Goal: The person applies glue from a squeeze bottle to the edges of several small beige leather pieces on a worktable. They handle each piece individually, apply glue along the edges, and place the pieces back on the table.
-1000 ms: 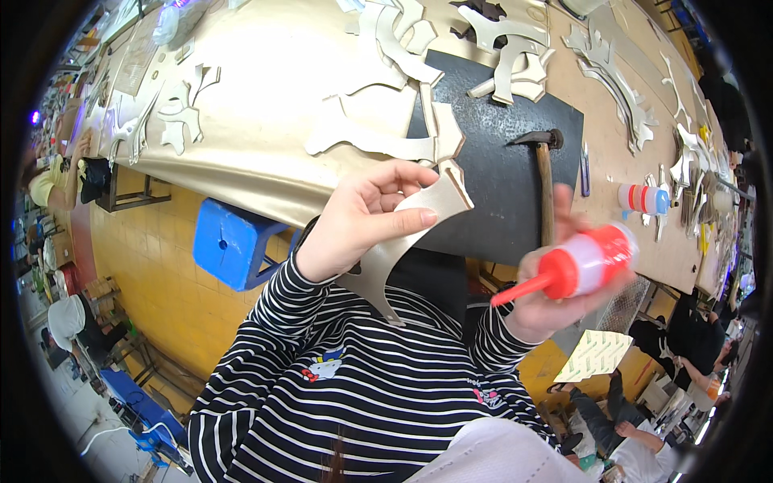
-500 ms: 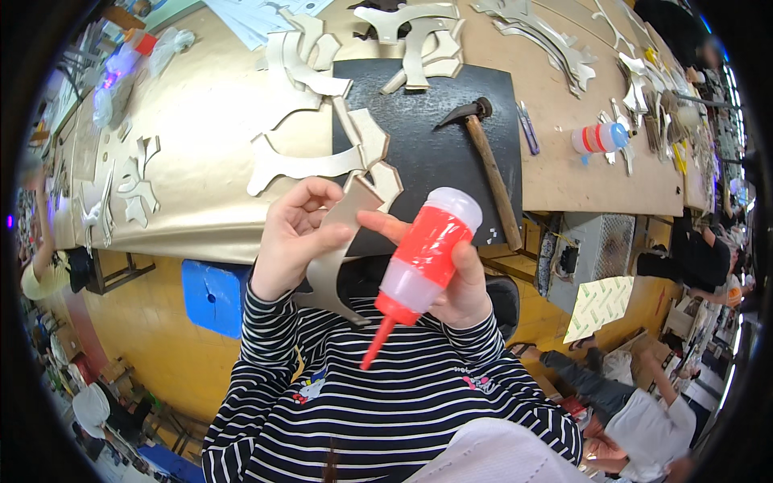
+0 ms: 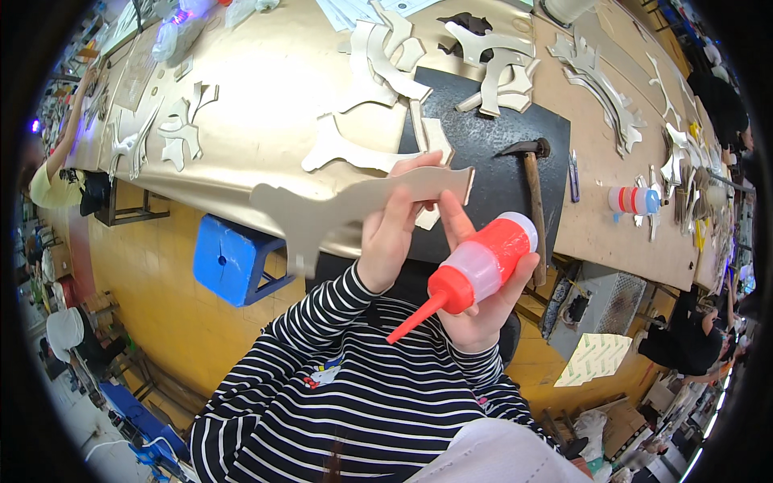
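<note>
My left hand [image 3: 385, 245] is closed around a flat, pale beige cut piece [image 3: 326, 211], probably leather or a similar sheet. Its narrow end lies between my fingers, and its wide forked end sticks out to the left, slightly blurred. In my right hand [image 3: 481, 320] is a squeeze bottle [image 3: 501, 245] with a red band and a long red nozzle, tipped down to the left. The right fingertips touch the piece's lower edge near its right end. Past both hands, more pale cut pieces [image 3: 354, 153] lie partly on a black mat [image 3: 459, 109].
A hammer [image 3: 533, 193] rests on the mat. To its right are a purple-handled slim tool [image 3: 573, 177] and another red-banded bottle [image 3: 634, 200]. Stacked cut pieces [image 3: 600, 97] lie farther right. A blue stool [image 3: 233, 258] stands left of me. Other people are around the edges.
The beige piece has swung from hanging downward to pointing left. The bottle has tilted further, its nozzle now more to the left. My view has shifted, moving the table contents rightward.
</note>
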Demonstrator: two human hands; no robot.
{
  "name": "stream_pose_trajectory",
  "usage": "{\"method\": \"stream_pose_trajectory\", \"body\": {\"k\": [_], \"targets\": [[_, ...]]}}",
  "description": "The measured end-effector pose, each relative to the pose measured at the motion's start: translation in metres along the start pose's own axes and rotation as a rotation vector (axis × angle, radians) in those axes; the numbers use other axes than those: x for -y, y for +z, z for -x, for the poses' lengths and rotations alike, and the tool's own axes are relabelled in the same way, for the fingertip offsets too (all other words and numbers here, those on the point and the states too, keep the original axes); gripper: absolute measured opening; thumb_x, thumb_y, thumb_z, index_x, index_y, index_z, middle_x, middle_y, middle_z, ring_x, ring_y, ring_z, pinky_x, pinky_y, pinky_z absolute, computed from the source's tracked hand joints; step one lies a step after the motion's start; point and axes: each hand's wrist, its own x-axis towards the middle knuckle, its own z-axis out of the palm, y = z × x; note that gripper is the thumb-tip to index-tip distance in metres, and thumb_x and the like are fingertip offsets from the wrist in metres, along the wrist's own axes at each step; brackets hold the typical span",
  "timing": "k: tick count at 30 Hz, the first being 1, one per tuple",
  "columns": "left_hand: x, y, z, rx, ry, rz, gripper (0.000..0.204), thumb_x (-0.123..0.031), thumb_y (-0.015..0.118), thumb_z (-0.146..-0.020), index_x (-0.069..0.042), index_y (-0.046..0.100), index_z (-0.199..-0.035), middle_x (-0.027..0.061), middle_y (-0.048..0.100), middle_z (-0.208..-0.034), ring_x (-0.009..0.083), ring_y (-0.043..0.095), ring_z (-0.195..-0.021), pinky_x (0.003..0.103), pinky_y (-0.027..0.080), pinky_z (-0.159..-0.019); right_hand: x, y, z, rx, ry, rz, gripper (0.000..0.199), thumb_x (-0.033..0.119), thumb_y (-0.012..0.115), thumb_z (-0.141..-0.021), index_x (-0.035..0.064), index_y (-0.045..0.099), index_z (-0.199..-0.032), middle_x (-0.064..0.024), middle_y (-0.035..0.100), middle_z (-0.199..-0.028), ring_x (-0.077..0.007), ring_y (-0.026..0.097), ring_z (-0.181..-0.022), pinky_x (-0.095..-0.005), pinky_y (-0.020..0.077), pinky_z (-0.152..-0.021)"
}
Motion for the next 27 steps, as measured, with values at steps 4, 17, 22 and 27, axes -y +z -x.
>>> {"method": "stream_pose_trajectory", "body": {"k": [4,17,22,27], "targets": [[-0.032,-0.008,-0.011,-0.067,-0.157,-0.082,0.024,-0.015,0.052,-0.093,0.001,0.06,-0.108,0.006,0.063,-0.097,0.0071,0.057,-0.078,0.018,0.043,-0.066,0.004,-0.007,0.004,0.045,-0.131,0.215,0.094,0.07,0.053,-0.077,-0.0077,0.039,-0.129,-0.0282,0.018,-0.146,-0.006,0.049,-0.042,-0.018,0.0443,-0.042],[-0.081,-0.011,0.002,0.123,-0.319,-0.369,0.016,-0.01,0.064,-0.082,-0.004,0.06,-0.096,0.0001,0.059,-0.082,0.0037,0.054,-0.066,0.017,0.044,-0.058,0.039,0.003,-0.001,-0.002,-1.294,0.908,0.083,0.073,0.041,-0.081,-0.0078,0.044,-0.101,-0.0188,0.054,-0.097,-0.0323,0.062,-0.068,-0.0324,0.0506,-0.056],[-0.088,-0.01,0.004,0.166,-0.3,-0.497,0.017,-0.009,0.063,-0.082,-0.004,0.061,-0.098,-0.0003,0.059,-0.083,0.0048,0.055,-0.072,0.02,0.045,-0.064,0.037,0.001,-0.001,-0.112,-1.298,1.082,0.083,0.073,0.043,-0.079,-0.0061,0.047,-0.103,-0.0219,0.057,-0.087,-0.0298,0.06,-0.073,-0.0318,0.0488,-0.063],[-0.087,-0.009,0.004,0.187,-0.234,-0.53,0.022,-0.008,0.065,-0.08,0.001,0.062,-0.099,0.0057,0.063,-0.092,0.0047,0.055,-0.065,0.017,0.042,-0.051,0.036,0.002,-0.002,-0.038,-1.263,1.04,0.082,0.073,0.043,-0.079,-0.0055,0.049,-0.104,-0.0236,0.059,-0.082,-0.0275,0.058,-0.075,-0.0295,0.0479,-0.065]]}}
